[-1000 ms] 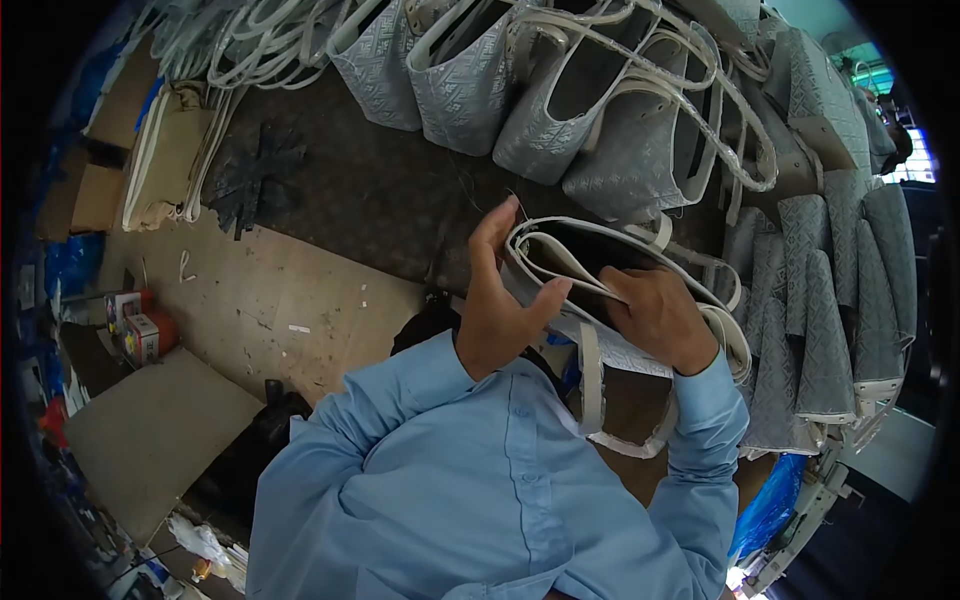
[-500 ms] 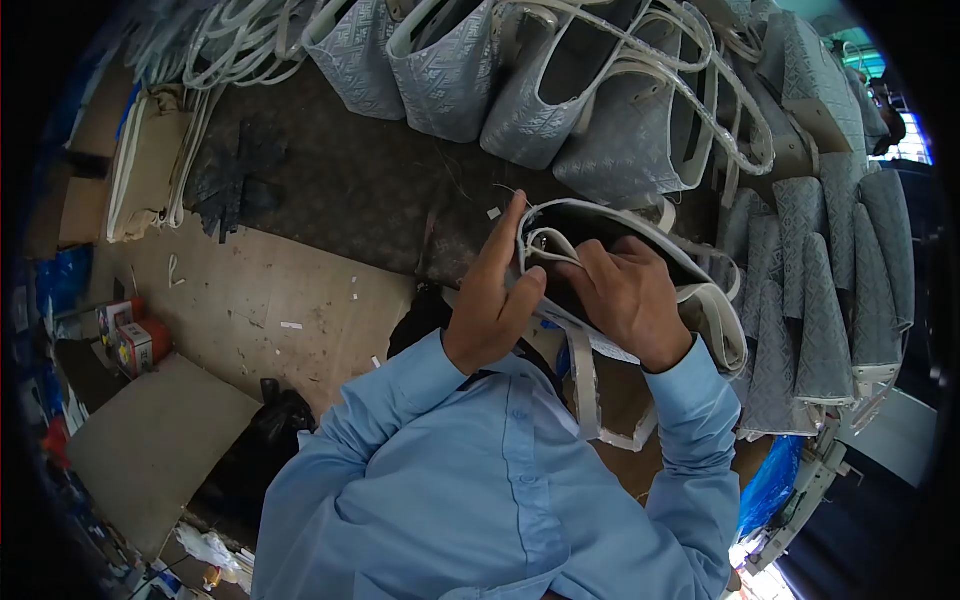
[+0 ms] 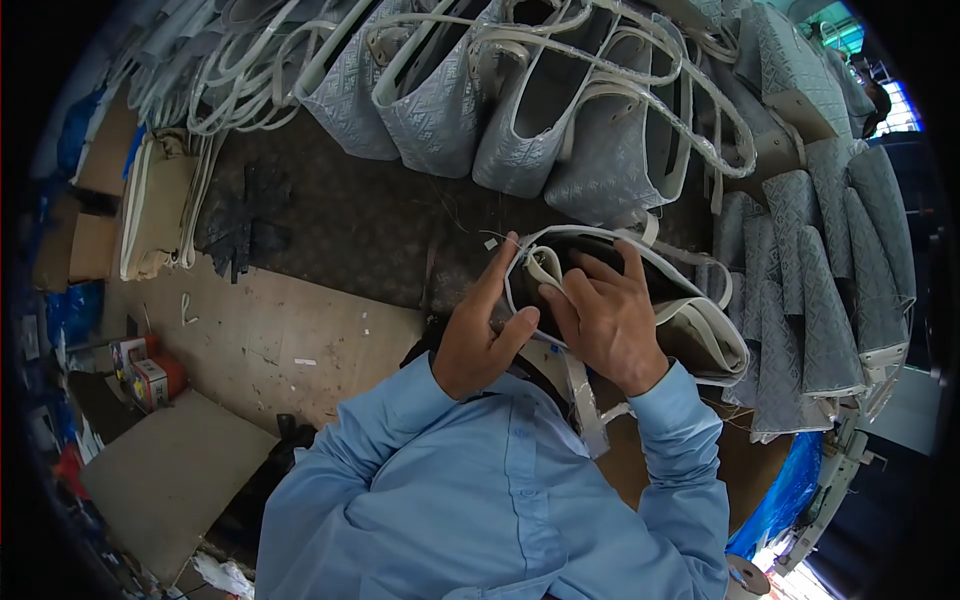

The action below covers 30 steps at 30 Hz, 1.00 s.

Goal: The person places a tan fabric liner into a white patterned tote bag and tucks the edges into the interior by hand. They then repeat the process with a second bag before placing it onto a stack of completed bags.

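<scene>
Gripping the grey tote bag at its mouth, the left hand pinches the rim while the right hand curls its fingers closed on the strap end, apparently mid-fitting; next likely calls for a firm tuck inward.

Even, dimmish light; window glare top right (blown out); heavy fisheye warp, black vignette corners; centre sharp.

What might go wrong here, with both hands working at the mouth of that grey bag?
The left hand pinches the rim of the bag while the right hand reaches inside; a slip could crease the pale trim. Its loose strap dangles by the sleeve and might snag. The bags crowded behind could be knocked.
</scene>
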Motion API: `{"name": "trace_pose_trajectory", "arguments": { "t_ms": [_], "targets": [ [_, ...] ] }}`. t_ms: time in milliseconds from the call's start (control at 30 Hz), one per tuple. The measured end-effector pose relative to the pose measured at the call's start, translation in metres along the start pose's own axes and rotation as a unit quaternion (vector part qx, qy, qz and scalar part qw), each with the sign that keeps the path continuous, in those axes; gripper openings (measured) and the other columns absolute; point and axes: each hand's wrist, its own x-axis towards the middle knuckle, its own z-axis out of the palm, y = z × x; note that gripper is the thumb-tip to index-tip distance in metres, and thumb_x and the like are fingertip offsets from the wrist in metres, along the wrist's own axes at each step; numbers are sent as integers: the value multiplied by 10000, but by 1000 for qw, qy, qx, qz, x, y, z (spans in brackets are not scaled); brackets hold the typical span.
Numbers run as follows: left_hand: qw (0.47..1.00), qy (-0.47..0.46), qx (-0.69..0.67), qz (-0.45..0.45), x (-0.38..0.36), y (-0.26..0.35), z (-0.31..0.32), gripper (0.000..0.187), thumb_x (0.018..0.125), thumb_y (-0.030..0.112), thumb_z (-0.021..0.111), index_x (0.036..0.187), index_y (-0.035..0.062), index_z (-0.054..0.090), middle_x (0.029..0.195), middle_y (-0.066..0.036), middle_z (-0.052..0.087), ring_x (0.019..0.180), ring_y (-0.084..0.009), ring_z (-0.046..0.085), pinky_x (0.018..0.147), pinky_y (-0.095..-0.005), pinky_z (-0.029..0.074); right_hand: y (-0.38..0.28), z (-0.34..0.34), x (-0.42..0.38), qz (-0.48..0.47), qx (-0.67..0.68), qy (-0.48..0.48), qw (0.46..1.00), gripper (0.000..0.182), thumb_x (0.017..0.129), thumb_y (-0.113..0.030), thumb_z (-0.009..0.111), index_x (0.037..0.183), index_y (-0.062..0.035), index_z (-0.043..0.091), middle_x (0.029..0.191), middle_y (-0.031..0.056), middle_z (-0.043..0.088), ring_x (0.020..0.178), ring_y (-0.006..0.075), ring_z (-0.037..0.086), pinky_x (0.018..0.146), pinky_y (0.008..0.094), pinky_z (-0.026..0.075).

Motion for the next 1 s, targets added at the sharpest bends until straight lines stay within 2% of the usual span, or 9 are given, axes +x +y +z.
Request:
{"name": "trace_pose_trajectory", "arguments": {
  "t_ms": [167,233,367,433,567,633,833,933,1000],
  "targets": [
    [999,-8,-15,-29,0,7,-4,705,866,169,564,1420,-88,213,1441,-271,320,1338,-349,344,1084,-367,288,-1,0,4,-11,-19,-16,1000,165,804,-116,673,715,-40,556,676,89,577,758,261,625,815,483,397],
    [997,-8,55,47,3,5,-7,705,860,173,586,1411,-93,236,1431,-277,330,1334,-356,350,1084,-371,291,-1,1,5,-1,-19,-16,1000,171,807,-134,668,716,-58,544,622,83,571,777,263,630,833,490,394],
    [995,2,68,69,6,2,-11,676,853,171,611,1398,-77,297,1420,-228,383,1321,-291,382,1081,-343,283,-1,3,7,4,-22,-5,1000,172,803,-144,668,719,-76,534,585,71,569,789,256,633,847,497,394],
    [992,-24,99,75,7,3,-14,735,858,227,634,1398,-101,259,1415,-291,343,1326,-380,354,1075,-380,311,-3,0,10,3,-21,-7,1000,172,804,-131,670,713,-60,542,636,78,587,773,254,633,842,490,397],
    [989,-33,113,87,12,9,-18,685,869,220,628,1370,-118,307,1383,-293,379,1286,-389,404,1049,-387,348,-4,0,11,-3,-19,-15,1000,173,805,-120,677,708,-50,552,691,80,608,775,245,637,855,490,395],
    [985,6,134,106,18,14,-24,468,877,193,617,1227,-96,501,1208,-265,532,1067,-352,580,869,-365,483,-3,3,11,3,-29,-11,1000,172,790,-135,683,711,-67,546,657,67,597,784,239,635,864,497,392],
    [988,-11,146,54,54,30,-36,194,853,141,616,820,-50,615,769,-171,617,615,-271,614,503,-341,454,-7,1,12,25,-28,-27,999,185,786,-131,695,716,-67,535,686,60,606,764,217,631,844,470,400],
    [986,-70,146,-44,59,42,-44,173,865,88,604,918,-72,640,811,-145,650,643,-144,612,553,-275,475,-5,7,9,23,-32,-6,999,176,786,-132,672,715,-85,518,621,45,558,694,208,589,837,454,404],
    [981,-84,174,-18,62,44,-44,188,865,91,598,943,-75,641,799,-149,656,639,-142,613,558,-274,479,-6,11,8,17,-34,23,999,160,792,-139,647,718,-97,511,568,35,517,632,202,550,834,448,407]
  ]
}}
